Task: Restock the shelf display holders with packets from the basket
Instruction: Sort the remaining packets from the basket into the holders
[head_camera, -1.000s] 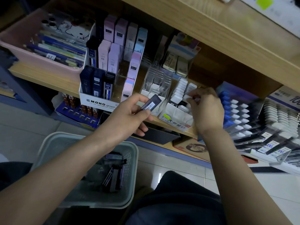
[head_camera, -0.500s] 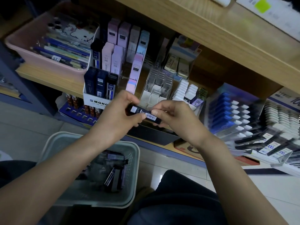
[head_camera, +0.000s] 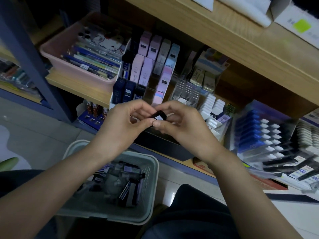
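i read a wooden shelf [head_camera: 82, 87] carrying, left to right: a pink tray [head_camera: 72, 68] of pens, a white tiered holder [head_camera: 112, 102] of dark and pastel packets, and a clear holder [head_camera: 187, 91]. an upper board [head_camera: 215, 37] carries white boxes [head_camera: 293, 14]. below, a pale basket [head_camera: 153, 169] appears to stand on the tiled floor [head_camera: 39, 135].

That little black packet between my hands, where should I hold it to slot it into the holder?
Pinch the black packet by its near, labelled end, across the two flat faces, coming from the right with the right hand. It looks slim and flat, held end-on toward you, so this should leave the far end free for the display holder.
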`<move>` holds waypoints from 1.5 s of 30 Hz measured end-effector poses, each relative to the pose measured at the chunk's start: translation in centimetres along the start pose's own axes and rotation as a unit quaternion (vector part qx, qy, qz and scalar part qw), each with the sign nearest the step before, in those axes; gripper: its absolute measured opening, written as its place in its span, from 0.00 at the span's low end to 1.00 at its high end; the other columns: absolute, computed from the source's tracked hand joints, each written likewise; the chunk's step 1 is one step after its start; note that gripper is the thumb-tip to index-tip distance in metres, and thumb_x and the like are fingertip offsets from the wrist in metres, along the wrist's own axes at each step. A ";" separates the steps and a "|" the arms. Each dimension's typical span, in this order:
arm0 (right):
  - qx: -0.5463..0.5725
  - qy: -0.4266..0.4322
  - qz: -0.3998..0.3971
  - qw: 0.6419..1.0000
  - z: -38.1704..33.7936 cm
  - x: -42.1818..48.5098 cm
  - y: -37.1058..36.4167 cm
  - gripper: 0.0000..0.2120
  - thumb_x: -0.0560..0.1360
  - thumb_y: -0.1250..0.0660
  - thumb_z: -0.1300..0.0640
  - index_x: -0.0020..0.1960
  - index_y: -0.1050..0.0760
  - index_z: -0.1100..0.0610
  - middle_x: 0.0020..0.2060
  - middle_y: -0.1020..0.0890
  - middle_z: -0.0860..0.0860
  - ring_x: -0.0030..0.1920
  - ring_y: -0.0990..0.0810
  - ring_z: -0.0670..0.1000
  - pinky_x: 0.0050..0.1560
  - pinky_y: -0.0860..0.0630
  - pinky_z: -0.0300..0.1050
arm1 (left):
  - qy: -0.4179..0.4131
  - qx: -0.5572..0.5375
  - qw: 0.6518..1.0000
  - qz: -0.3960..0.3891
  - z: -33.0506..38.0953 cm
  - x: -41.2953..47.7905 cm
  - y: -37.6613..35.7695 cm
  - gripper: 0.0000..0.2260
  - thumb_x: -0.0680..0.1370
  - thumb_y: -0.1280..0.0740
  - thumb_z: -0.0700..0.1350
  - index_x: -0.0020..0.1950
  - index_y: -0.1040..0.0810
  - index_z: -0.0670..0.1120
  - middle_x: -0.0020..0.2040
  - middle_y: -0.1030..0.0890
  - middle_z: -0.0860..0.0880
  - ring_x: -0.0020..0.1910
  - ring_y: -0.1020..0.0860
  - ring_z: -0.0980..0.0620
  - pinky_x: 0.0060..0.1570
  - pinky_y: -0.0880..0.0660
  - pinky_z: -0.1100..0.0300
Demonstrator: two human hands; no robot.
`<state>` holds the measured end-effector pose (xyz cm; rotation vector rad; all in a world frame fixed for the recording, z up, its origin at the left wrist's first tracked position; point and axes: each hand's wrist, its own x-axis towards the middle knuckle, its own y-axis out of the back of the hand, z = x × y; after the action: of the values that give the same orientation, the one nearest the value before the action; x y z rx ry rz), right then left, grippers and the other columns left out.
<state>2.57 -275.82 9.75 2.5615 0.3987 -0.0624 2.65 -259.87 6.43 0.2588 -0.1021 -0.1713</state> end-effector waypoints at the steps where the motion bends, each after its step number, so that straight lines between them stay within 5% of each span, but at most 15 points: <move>1: -0.007 0.006 0.012 1.000 -0.1 0.2 -0.2 0.10 0.72 0.29 0.59 0.53 0.22 0.54 0.41 0.17 0.51 0.43 0.17 0.48 0.50 0.21 0.53 | -0.006 0.009 1.000 0.005 -0.1 0.0 0.1 0.11 0.72 0.29 0.40 0.42 0.24 0.57 0.37 0.20 0.58 0.41 0.23 0.62 0.41 0.27 0.70; 6: -0.017 0.052 0.150 0.987 -0.5 1.5 -0.4 0.05 0.75 0.32 0.59 0.48 0.23 0.51 0.41 0.18 0.48 0.43 0.19 0.49 0.46 0.21 0.54 | -0.049 0.112 0.991 0.056 -1.1 1.1 1.6 0.07 0.75 0.33 0.40 0.51 0.25 0.49 0.48 0.24 0.53 0.47 0.26 0.59 0.46 0.33 0.75; 10: -0.065 0.082 0.222 0.969 -0.4 2.7 -0.4 0.03 0.77 0.34 0.58 0.50 0.25 0.52 0.43 0.20 0.48 0.43 0.21 0.46 0.46 0.21 0.49 | -0.112 0.266 0.955 0.068 -2.6 2.4 3.6 0.14 0.76 0.34 0.38 0.61 0.25 0.42 0.58 0.27 0.45 0.60 0.30 0.47 0.61 0.35 0.55; 16: -0.176 0.106 0.181 0.962 0.0 4.1 -2.4 0.06 0.76 0.34 0.58 0.54 0.24 0.54 0.43 0.22 0.45 0.41 0.24 0.38 0.44 0.26 0.32 | -0.131 0.331 0.934 0.014 -4.0 3.4 4.6 0.17 0.75 0.34 0.36 0.64 0.27 0.42 0.61 0.27 0.45 0.62 0.31 0.46 0.62 0.32 0.48; 21: -0.259 0.115 0.156 0.946 0.1 5.1 -3.9 0.08 0.76 0.33 0.58 0.54 0.25 0.58 0.42 0.23 0.47 0.41 0.22 0.46 0.43 0.24 0.45 | -0.145 0.320 0.936 0.017 -4.4 3.5 4.7 0.17 0.75 0.35 0.35 0.64 0.27 0.42 0.60 0.27 0.45 0.61 0.31 0.47 0.62 0.34 0.54; 31: -0.305 0.117 0.173 0.929 0.1 6.2 -4.9 0.09 0.76 0.35 0.61 0.56 0.24 0.60 0.50 0.24 0.55 0.43 0.21 0.56 0.44 0.22 0.54 | -0.150 0.303 0.941 0.021 -4.7 3.6 4.7 0.17 0.76 0.36 0.37 0.65 0.28 0.43 0.61 0.28 0.46 0.62 0.34 0.49 0.62 0.36 0.58; 40: -0.378 0.166 0.179 0.893 0.7 4.4 -5.7 0.15 0.74 0.36 0.67 0.61 0.25 0.63 0.51 0.21 0.57 0.45 0.19 0.58 0.36 0.22 0.48 | -0.153 0.332 0.931 0.005 -4.3 2.6 5.1 0.21 0.76 0.36 0.36 0.69 0.31 0.41 0.68 0.31 0.44 0.68 0.34 0.47 0.68 0.39 0.53; 45: -0.342 0.220 0.187 0.894 1.0 1.9 -7.6 0.16 0.74 0.36 0.66 0.61 0.31 0.60 0.52 0.25 0.56 0.52 0.27 0.52 0.49 0.27 0.41 | -0.150 0.351 0.922 0.070 -6.4 -0.8 4.8 0.15 0.75 0.38 0.36 0.62 0.27 0.42 0.58 0.27 0.43 0.59 0.32 0.48 0.59 0.37 0.57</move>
<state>2.19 -269.70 4.86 1.8791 0.0521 0.6898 3.41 -253.59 1.52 0.9403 -0.4904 -0.0240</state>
